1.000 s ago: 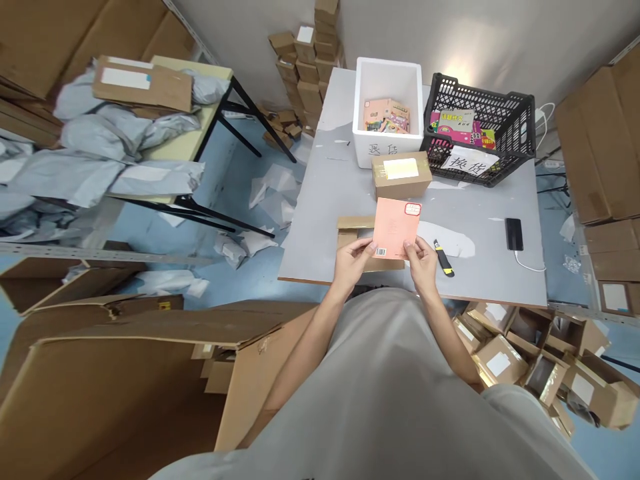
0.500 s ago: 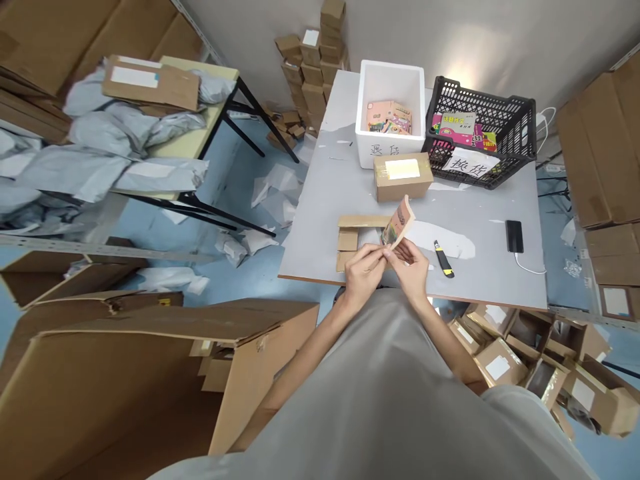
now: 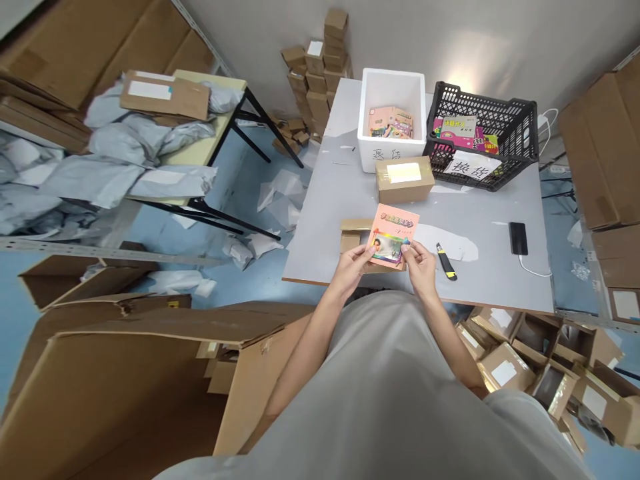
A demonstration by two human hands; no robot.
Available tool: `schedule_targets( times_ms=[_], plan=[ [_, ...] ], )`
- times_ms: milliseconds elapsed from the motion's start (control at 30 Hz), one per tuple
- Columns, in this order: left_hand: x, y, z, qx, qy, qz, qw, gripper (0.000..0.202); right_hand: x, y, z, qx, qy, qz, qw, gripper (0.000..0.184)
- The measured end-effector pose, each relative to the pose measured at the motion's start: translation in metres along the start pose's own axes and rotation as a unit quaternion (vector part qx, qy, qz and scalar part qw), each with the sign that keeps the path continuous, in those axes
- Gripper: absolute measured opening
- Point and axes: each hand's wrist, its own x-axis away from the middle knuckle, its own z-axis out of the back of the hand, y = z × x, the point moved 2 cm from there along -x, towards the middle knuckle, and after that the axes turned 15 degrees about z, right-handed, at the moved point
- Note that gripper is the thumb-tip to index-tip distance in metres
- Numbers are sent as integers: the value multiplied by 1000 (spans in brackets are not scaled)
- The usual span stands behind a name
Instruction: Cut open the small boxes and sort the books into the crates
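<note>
A pink booklet [image 3: 393, 233] with a picture on its cover faces me, held above the table's front part. My left hand [image 3: 354, 268] pinches its lower left edge, and my right hand [image 3: 419, 264] grips its lower right side. Under and behind the booklet lies an opened cardboard box [image 3: 351, 235], partly hidden by it. To the right of my right hand, a black and yellow utility knife [image 3: 446, 262] rests on the table. A closed cardboard box [image 3: 405, 180] with a white label sits just beyond the booklet.
At the back of the grey table [image 3: 320, 200] stand a white foam box [image 3: 393, 152] with pink booklets and a black crate [image 3: 510, 133] with colourful books. A phone [image 3: 519, 238] lies charging at right. A large open carton [image 3: 125, 373] is at my left.
The booklet has turned from a slanted, edge-on position to show its cover flat toward me. My hands have moved apart to its two sides.
</note>
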Motion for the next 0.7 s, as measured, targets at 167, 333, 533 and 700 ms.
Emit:
schedule_targets(
  times_ms=[167,333,533,700],
  plan=[
    [3,-3,-5,23,80,-40,996,65,-5,2,5,48,75,15,996,60],
    [13,2,-13,-50,149,-142,977,54,4,-2,-8,53,47,31,997,56],
    [27,-4,-39,-185,98,-235,949,42,8,1,-23,19,14,6,1000,59],
    [14,-6,-25,-185,100,-217,953,57,-4,3,-3,44,16,3,999,57]
  ],
)
